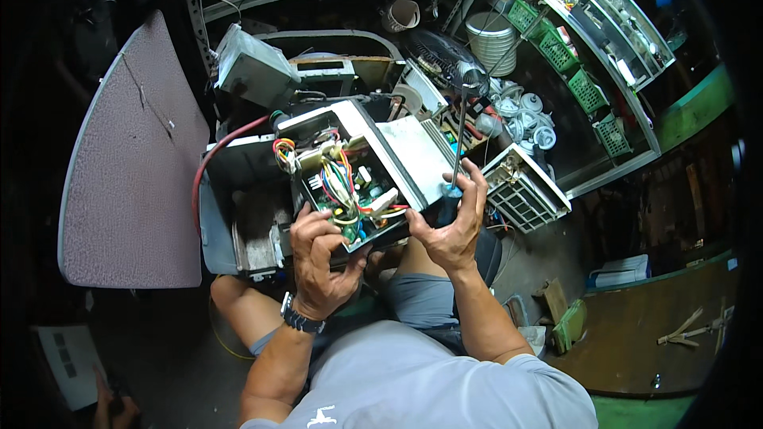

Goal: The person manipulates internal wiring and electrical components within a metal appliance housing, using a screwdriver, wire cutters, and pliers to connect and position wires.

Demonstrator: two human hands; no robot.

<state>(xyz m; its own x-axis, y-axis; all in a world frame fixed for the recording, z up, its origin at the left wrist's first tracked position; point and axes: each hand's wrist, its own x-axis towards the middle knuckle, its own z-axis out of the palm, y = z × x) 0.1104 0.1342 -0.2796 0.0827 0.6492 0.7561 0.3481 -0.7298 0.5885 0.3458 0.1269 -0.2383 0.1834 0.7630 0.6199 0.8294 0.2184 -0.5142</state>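
At the left we are seeing a pink speckled panel (131,183) leaning upright, and below us our grey shirt (445,381) is filling the foreground. Between them a grey plastic casing (216,234) is lying open in front of our lap, and an open housing (350,123) with a pale rim is sitting tilted at its right side. Our hands are flanking the housing's near end: the board's corner is lying between them, just beyond the fingertips. Our left hand (322,270) is clamping the near left edge, its fingers bending over the rim and its thumb pressing lower down. Our right hand (453,230) is curling around the blue handle of what is probably a screwdriver (460,135), its shaft pointing away from us, while the thumb is reaching to the housing's near right corner. Inside, a green circuit board (369,183) is showing under a bundle of coloured wires (338,183). A dark watch (300,314) is circling our left wrist. Smallest, a white printed emblem (322,417) is marking the shirt.
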